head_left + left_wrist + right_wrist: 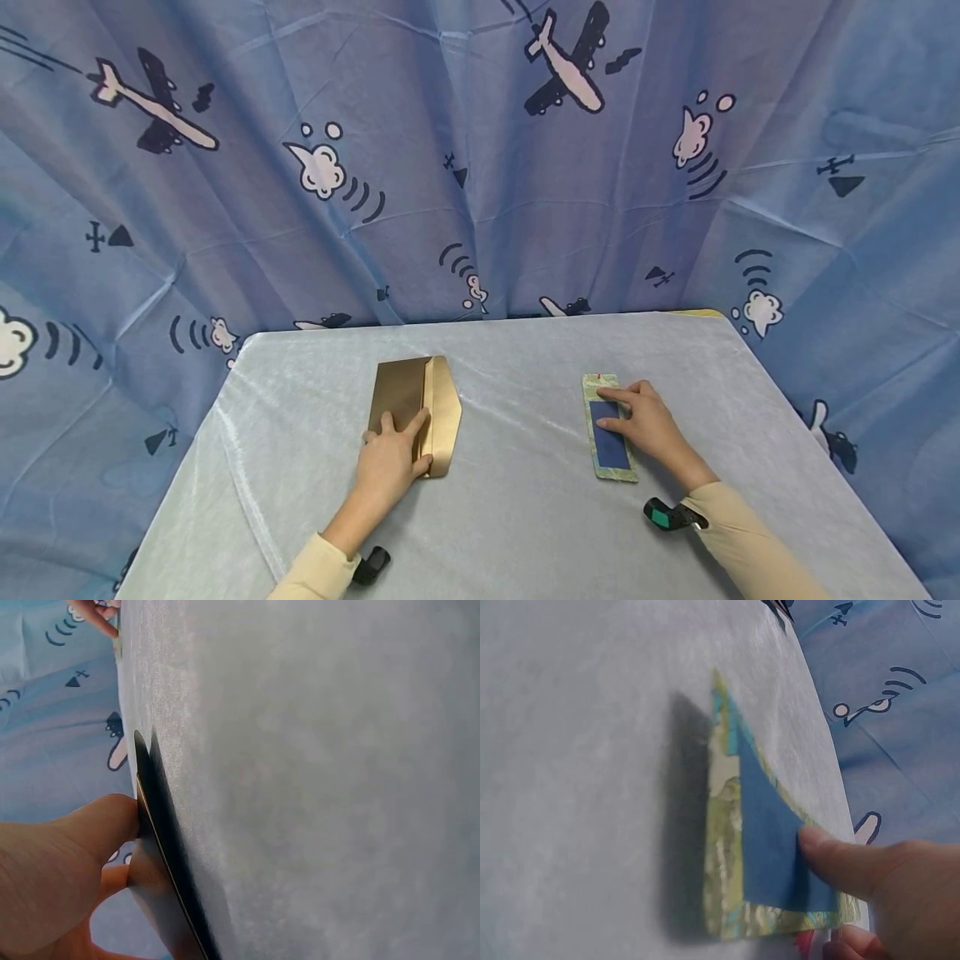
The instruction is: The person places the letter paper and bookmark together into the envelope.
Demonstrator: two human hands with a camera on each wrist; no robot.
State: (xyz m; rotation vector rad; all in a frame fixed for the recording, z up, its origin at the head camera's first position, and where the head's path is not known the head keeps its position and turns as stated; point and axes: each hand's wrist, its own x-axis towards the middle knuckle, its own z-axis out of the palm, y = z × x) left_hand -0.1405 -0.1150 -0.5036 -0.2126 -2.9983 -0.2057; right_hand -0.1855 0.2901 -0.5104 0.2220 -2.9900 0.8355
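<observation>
A gold envelope (442, 417), its pointed flap opened out to the right, lies on the left half of the cloth-covered table. My left hand (388, 462) rests on it with fingers spread, the thumb by its lower edge. In the left wrist view the envelope (161, 877) appears edge-on, a dark shadow beneath it. Right of centre is a narrow card (611, 446) with a green patterned border and a blue middle panel. My right hand (648, 425) pinches its right side. In the right wrist view the card (769, 847) tilts above the cloth, thumb on its face, other fingers partly hidden.
A pale grey cloth (517, 517) covers the table. Behind it hangs a blue curtain (480, 167) printed with aeroplanes and clouds. Each wrist carries a small black camera, the left one (371, 567) and the right one (671, 515). A bit of yellow edge (701, 313) shows at the back right corner.
</observation>
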